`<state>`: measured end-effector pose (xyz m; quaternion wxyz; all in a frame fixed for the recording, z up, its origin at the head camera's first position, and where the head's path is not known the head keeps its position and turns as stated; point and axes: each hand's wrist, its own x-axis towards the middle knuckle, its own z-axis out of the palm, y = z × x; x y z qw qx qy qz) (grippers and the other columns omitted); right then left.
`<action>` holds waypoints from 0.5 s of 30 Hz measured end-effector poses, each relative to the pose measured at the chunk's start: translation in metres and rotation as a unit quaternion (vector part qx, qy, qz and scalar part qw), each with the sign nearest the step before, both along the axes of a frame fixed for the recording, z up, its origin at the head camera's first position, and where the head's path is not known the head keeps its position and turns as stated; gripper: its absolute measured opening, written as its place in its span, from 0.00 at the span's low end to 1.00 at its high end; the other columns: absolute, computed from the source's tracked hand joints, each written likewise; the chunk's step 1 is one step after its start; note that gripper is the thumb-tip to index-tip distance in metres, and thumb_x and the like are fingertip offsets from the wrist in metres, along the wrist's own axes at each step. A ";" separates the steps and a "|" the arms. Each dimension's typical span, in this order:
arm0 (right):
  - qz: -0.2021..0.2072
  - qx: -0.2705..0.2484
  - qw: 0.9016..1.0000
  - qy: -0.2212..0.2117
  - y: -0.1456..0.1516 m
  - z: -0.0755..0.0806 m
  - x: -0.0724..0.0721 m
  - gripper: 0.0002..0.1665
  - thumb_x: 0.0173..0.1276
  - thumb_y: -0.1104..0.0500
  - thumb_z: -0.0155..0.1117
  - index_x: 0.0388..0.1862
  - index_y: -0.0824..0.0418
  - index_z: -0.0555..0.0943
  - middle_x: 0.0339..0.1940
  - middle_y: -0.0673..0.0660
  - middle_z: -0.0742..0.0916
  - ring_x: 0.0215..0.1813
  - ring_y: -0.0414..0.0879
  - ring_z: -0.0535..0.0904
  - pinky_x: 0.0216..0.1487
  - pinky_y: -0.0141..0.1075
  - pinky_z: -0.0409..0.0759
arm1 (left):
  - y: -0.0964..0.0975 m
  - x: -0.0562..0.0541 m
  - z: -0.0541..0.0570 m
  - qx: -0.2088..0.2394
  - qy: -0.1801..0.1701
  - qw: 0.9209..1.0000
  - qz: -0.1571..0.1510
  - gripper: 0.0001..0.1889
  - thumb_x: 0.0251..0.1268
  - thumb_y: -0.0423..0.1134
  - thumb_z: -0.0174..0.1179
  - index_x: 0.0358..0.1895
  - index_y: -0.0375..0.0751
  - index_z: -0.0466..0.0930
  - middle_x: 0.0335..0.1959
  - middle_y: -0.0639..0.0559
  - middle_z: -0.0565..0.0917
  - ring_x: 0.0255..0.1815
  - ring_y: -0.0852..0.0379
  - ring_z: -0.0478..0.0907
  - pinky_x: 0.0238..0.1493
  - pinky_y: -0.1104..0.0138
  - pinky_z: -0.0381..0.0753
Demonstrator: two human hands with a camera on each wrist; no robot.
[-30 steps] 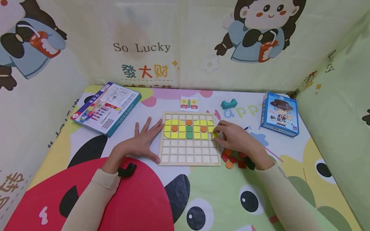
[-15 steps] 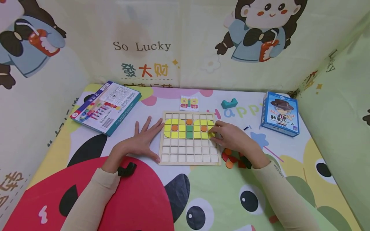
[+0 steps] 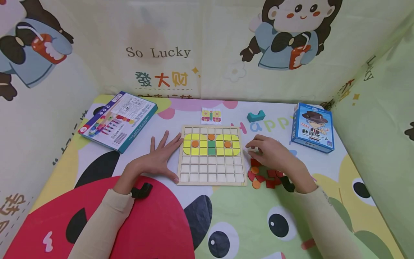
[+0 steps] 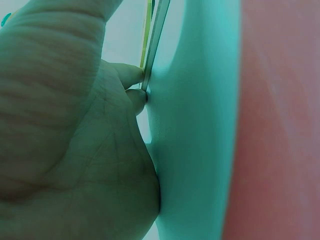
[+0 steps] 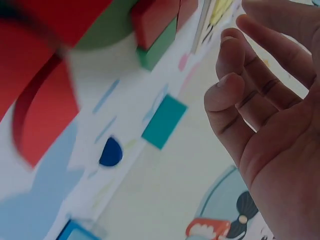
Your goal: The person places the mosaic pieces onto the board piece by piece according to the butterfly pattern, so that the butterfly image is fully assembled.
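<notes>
A wooden grid board (image 3: 212, 183) lies on the table, its upper rows filled with yellow, orange and green tiles. Yellow tiles (image 3: 195, 136) form two rounded wings with a green tile column (image 3: 211, 148) between them. My left hand (image 3: 158, 158) spreads its fingers along the board's left edge, thumb and fingertips right at the rim. Off the board's right edge hovers my right hand (image 3: 271, 153), fingers loosely bent, nothing between them in the right wrist view. Beneath it lies a pile of red, orange and green tiles (image 3: 270, 184). A small butterfly picture card (image 3: 211, 116) lies behind the board.
A flat boxed game (image 3: 119, 120) lies at the back left, and a blue card box (image 3: 313, 127) sits at the back right. A teal notched block (image 3: 256, 116) stands behind the board, right of the card. Printed fabric walls (image 3: 213, 46) enclose the table.
My right hand placed a yellow rounded tile at the right end of the lower yellow row, let go, and drew back right over the loose tiles. The left hand stayed put.
</notes>
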<state>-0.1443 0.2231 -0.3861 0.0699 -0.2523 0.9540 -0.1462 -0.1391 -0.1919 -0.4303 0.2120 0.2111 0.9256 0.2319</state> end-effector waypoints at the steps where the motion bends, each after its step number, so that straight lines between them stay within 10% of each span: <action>1: -0.003 0.000 1.000 0.001 0.004 0.000 0.001 0.16 0.70 0.57 0.76 0.56 0.57 0.90 0.47 0.55 0.89 0.43 0.46 0.83 0.44 0.38 0.88 | 0.000 0.000 0.000 0.000 0.000 1.000 0.000 0.76 0.35 0.64 0.84 0.89 0.52 0.43 0.92 0.50 0.38 0.90 0.36 0.21 0.77 0.26 0.15; 15: -0.029 0.008 0.999 -0.028 0.033 -0.009 0.009 0.15 0.71 0.59 0.75 0.55 0.57 0.90 0.46 0.56 0.88 0.42 0.46 0.80 0.41 0.35 0.85 | 0.000 -0.001 0.001 0.000 -0.004 1.000 0.001 0.76 0.35 0.64 0.84 0.89 0.52 0.42 0.92 0.50 0.38 0.90 0.36 0.22 0.77 0.25 0.16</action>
